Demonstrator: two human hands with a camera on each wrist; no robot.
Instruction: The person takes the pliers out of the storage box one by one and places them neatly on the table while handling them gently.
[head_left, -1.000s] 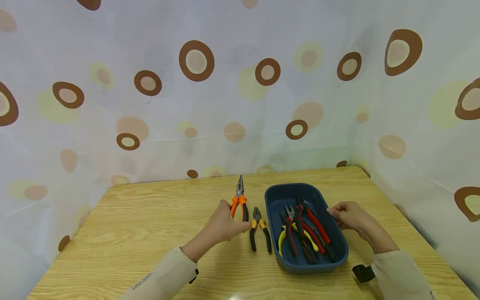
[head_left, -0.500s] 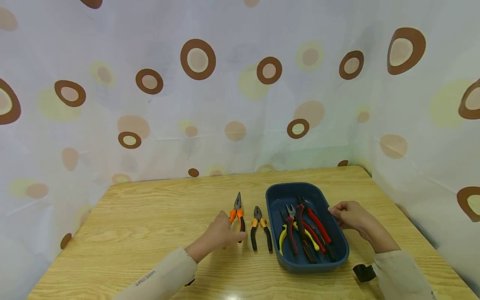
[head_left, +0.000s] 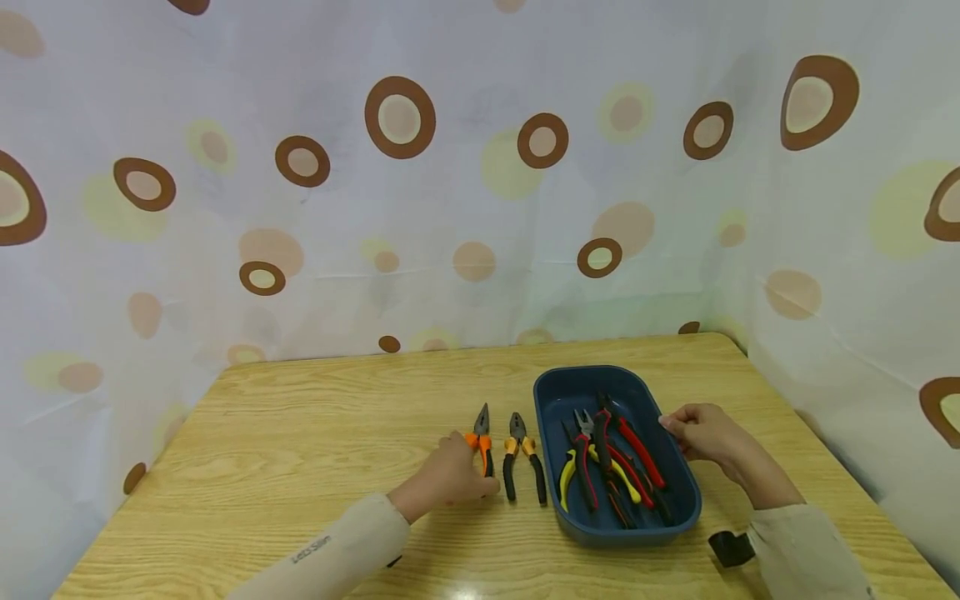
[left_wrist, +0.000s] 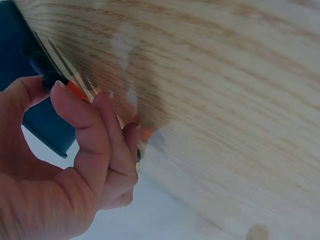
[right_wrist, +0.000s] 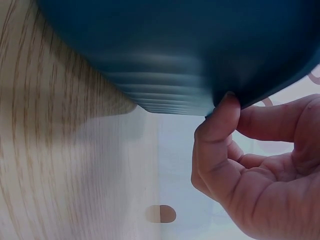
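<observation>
My left hand (head_left: pixel 452 472) grips the orange-and-black handles of long-nose pliers (head_left: pixel 482 423), which lie on the table with the jaws pointing away from me. In the left wrist view, thumb and index finger pinch the black end of a handle (left_wrist: pixel 77 91). Just to the right lie yellow-and-black combination pliers (head_left: pixel 517 427), handles spread. My right hand (head_left: pixel 702 432) pinches the right rim of a dark blue plastic tray (head_left: pixel 630 539); the right wrist view shows thumb and finger on that rim. Several red-, yellow- and black-handled pliers (head_left: pixel 636 450) lie jumbled inside the tray.
The wood-grain table (head_left: pixel 315 433) extends left of the hands. A patterned cloth (head_left: pixel 450 192) hangs behind it and along both sides. A black wrist strap piece (head_left: pixel 731 548) hangs near the right sleeve.
The left hand has lowered the orange-handled long-nose pliers from above the table down beside the yellow-handled pair. The right hand stays on the tray rim.
</observation>
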